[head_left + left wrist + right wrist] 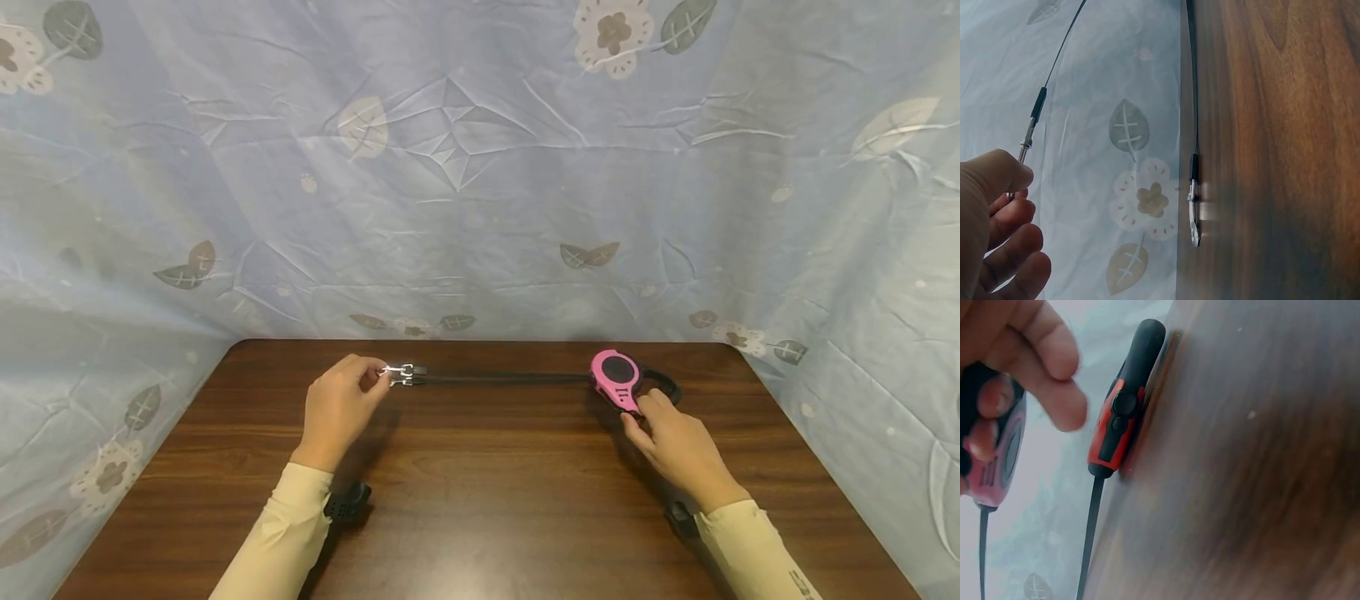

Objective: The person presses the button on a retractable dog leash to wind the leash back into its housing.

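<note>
My left hand (337, 408) pinches the silver snap clip (406, 369) at the end of a black leash strap. That strap runs roughly straight rightward to a pink and black retractable leash (601, 369), whose casing my right hand (678, 446) holds between thumb and fingers. A second retractable leash, red and black (1099, 440), lies by the table's edge in the right wrist view. Its casing is not discernible in the head view. Another metal clip (1193, 206) on a black strap lies below the pinched one in the left wrist view.
The dark brown wooden table (480, 483) has a shiny surface. Pale blue curtains (450, 208) with flowers and leaves hang behind it and along both sides. Black bands (347, 502) circle my wrists below cream sleeves (273, 533).
</note>
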### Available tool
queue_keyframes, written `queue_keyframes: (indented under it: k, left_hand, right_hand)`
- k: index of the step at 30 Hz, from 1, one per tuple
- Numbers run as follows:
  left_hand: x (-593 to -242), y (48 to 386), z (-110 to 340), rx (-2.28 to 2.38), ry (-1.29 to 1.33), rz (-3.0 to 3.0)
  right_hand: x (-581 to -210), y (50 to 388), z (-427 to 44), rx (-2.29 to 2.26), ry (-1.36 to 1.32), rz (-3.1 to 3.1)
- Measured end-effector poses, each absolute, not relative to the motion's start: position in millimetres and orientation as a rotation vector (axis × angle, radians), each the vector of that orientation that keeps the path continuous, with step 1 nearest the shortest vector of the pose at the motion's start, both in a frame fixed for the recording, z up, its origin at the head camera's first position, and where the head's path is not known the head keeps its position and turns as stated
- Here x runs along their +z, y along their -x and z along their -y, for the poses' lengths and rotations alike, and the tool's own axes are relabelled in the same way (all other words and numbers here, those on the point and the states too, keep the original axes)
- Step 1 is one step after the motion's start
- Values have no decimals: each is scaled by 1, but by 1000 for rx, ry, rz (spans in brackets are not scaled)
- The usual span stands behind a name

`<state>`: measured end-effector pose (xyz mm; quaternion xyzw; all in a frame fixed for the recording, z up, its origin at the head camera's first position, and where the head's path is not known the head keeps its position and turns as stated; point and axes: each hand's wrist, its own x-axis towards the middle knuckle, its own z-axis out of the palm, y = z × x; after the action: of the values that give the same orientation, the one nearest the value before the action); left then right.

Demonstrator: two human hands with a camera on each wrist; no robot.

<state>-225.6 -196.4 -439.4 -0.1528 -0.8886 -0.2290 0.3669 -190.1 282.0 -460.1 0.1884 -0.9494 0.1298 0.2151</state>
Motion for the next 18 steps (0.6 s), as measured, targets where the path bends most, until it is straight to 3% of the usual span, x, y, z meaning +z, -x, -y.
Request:
queue_keyframes:
  k: [18]
  left_hand:
    - [-435, 224, 195, -599, 396, 2270]
  right_hand:
    - [-455, 188, -280, 413, -435, 2583]
